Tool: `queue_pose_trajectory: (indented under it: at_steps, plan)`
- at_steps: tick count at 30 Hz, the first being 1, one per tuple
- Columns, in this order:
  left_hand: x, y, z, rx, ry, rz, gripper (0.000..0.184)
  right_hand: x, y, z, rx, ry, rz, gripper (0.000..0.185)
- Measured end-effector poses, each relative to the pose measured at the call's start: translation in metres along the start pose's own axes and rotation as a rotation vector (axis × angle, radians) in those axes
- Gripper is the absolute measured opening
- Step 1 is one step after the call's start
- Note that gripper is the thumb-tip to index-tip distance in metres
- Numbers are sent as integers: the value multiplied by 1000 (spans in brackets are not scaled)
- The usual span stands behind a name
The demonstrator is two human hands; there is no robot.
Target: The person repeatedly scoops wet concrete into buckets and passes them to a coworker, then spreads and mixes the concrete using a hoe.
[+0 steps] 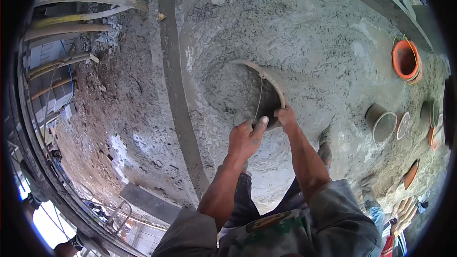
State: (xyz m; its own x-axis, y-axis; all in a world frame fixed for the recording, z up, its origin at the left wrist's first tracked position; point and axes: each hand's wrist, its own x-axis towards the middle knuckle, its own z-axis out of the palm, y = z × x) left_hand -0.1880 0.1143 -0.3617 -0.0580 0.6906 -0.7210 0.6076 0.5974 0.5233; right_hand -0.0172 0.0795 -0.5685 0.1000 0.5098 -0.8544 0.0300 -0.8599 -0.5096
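A mud-caked bucket lies tilted in wet grey concrete, its mouth toward the left and its lower rim sunk in the mix. A thin wire handle runs from the rim toward me. My right hand is closed on the near right part of the rim. Beside it, my left hand is closed at the near end of the bucket, thumb up, where the wire meets it. Whether those fingers grip the rim, the wire or both is hidden.
An orange bucket and a grey bucket stand at right, with more buckets beyond. A board-like strip borders the concrete; rubble ground lies left. A co-worker's gloved hand shows at lower right.
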Motion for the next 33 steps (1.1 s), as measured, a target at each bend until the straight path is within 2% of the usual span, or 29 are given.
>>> queue_pose_trajectory:
  at_steps: [3,6,8,11,14,16,18,21,23,24,25,26,27,28,29,30,31,32,33]
  plan:
    - [-40,70,-8,85,44,31,47,-19,-19,-24,149,-148,278,52]
    - [-91,98,-48,-7,149,-20,46,-80,-46,-10,-86,-129,223,41]
    - [-123,99,-76,-87,254,2,49,-121,-72,-2,-171,-138,52,39]
    - [-166,99,-137,-318,344,51,51,-203,-154,8,-335,-104,-149,39]
    - [-225,99,-214,-529,351,109,42,-243,-197,39,-452,-158,-416,43]
    - [-263,101,-271,-551,483,164,38,-262,-226,69,-502,-71,-578,50]
    - [-312,108,-309,-696,542,254,37,-320,-282,97,-579,-200,-669,51]
    - [-371,99,-380,-749,561,380,34,-403,-349,123,-703,-350,-773,53]
    - [-423,114,-425,-756,668,357,31,-470,-383,146,-670,-221,-980,54]
    - [-440,115,-445,-795,672,467,29,-514,-405,154,-541,-278,-872,55]
    - [-452,112,-467,-783,662,548,28,-506,-416,172,-509,-378,-920,54]
    - [-464,113,-484,-747,737,559,26,-529,-428,184,-457,-355,-996,51]
    - [-474,110,-499,-750,726,655,25,-546,-442,196,-466,-427,-992,48]
    - [-486,113,-509,-719,777,615,24,-575,-458,199,-552,-532,-911,41]
    - [-487,96,-532,-755,726,646,22,-565,-459,219,-631,-499,-1106,35]
    - [-482,71,-558,-717,766,707,38,-568,-458,228,-673,-508,-1176,35]
    - [-478,51,-581,-510,782,796,51,-560,-450,241,-571,-567,-1165,41]
    - [-480,56,-588,-520,906,741,52,-575,-443,221,-482,-608,-1195,50]
    - [-482,61,-594,-531,1025,678,53,-559,-420,230,-287,-520,-1317,58]
